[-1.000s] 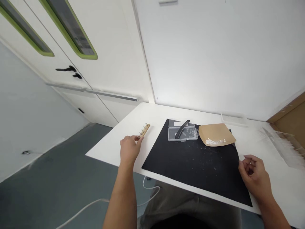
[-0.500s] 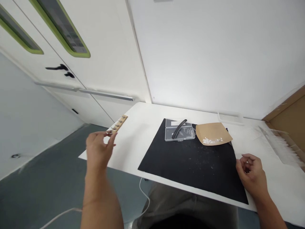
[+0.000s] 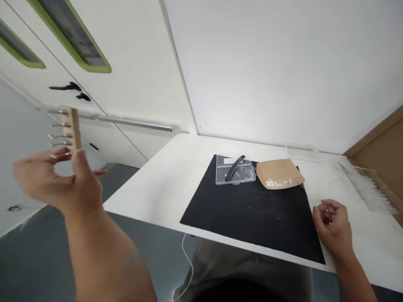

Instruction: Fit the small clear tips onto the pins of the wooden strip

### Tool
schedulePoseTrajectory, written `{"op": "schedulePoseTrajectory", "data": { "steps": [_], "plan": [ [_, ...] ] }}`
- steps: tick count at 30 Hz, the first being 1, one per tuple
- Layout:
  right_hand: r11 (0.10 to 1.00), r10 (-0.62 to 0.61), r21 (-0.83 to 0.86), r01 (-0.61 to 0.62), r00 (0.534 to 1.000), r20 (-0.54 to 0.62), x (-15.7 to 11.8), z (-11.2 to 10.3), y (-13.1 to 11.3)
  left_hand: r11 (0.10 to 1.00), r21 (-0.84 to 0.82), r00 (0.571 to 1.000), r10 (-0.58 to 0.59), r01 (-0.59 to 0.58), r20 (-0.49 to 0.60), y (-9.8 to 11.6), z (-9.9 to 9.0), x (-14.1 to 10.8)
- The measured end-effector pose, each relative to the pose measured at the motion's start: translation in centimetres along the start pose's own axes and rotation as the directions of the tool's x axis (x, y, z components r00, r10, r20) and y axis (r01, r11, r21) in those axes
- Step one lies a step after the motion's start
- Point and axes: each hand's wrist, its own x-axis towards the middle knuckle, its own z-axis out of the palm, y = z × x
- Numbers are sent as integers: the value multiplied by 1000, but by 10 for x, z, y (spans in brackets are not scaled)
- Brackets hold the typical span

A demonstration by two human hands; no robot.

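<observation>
My left hand (image 3: 67, 184), raised beyond the table's left edge, pinches the lower end of a wooden strip (image 3: 75, 130) between thumb and fingers. Several shiny metal hook-like pieces stick out from the strip's left side; motion blurs them a little. My right hand (image 3: 334, 226) rests by the right edge of a black mat (image 3: 233, 226), its fingers loosely curled; whether anything is inside the curl I cannot tell. On the mat lies an open clear plastic case (image 3: 220, 179) with small clear pieces inside. A black curved nail file (image 3: 234, 168) lies across the case.
A brown paper tray (image 3: 277, 167) holding small white bits (image 3: 273, 183) sits at the mat's back right. Clear plastic pieces (image 3: 371, 188) lie on the white table (image 3: 151, 184) at the right. A wall (image 3: 267, 75) stands behind, a door (image 3: 132, 63) at the left.
My left hand has carried the wooden strip up and left, from over the table's left edge to in front of the door, turning it more upright. My right hand stays nearly still.
</observation>
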Motion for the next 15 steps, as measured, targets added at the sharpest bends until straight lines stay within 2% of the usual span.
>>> {"op": "schedulePoseTrajectory", "data": {
  "steps": [3, 4, 5, 6, 7, 9, 11, 12, 14, 15],
  "plan": [
    [1000, -14, 5, 14, 1000, 8, 0, 1, -1, 984, -117, 990, 136, -132, 32, 45, 14, -6],
    [1000, -23, 14, 22, 1000, 14, -1, 2, -2, 973, -159, 978, 184, -166, 102, 65, 17, -12],
    [999, -32, 27, 32, 999, 19, -2, 2, -3, 956, -215, 944, 247, -200, 218, 87, 21, -20],
    [998, -44, 44, 43, 999, 24, -2, 3, -5, 928, -308, 880, 318, -212, 352, 110, 24, -29],
    [996, -58, 64, 57, 998, 26, -3, 2, -7, 882, -432, 784, 400, -189, 474, 134, 27, -39],
    [990, -107, 99, 104, 994, 25, -2, 0, -14, 755, -646, 593, 572, -113, 566, 177, 34, -61],
    [976, -192, 114, 187, 981, 30, 3, -6, -25, 581, -810, 412, 759, -78, 504, 215, 42, -84],
    [964, -243, 121, 235, 969, 53, 8, -10, -32, 500, -865, 347, 818, -35, 459, 231, 46, -96],
    [943, -330, 105, 317, 933, 144, 23, -16, -49, 406, -912, 214, 888, 53, 408, 258, 55, -120],
    [930, -366, 89, 356, 913, 181, 32, -19, -59, 372, -925, 175, 908, 78, 380, 269, 59, -132]
  ]
}}
